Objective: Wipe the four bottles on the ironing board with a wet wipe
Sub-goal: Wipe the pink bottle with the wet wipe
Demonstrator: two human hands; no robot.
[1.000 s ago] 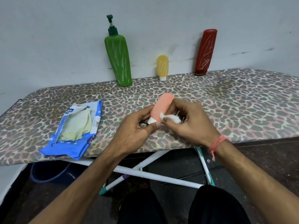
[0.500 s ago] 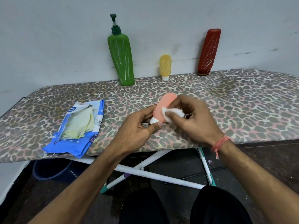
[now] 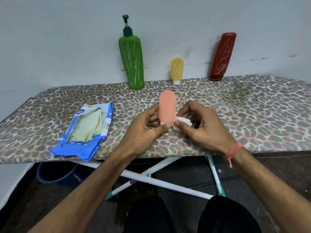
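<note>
Left hand (image 3: 144, 127): forearm reaching forward, thumb and fingers pinching the lower end of its grip, thumb tip nearest the right hand. Right hand (image 3: 200, 126): fingers curled, thumb and forefinger closed just beside the left thumb; thread band (image 3: 233, 150) on wrist.
</note>
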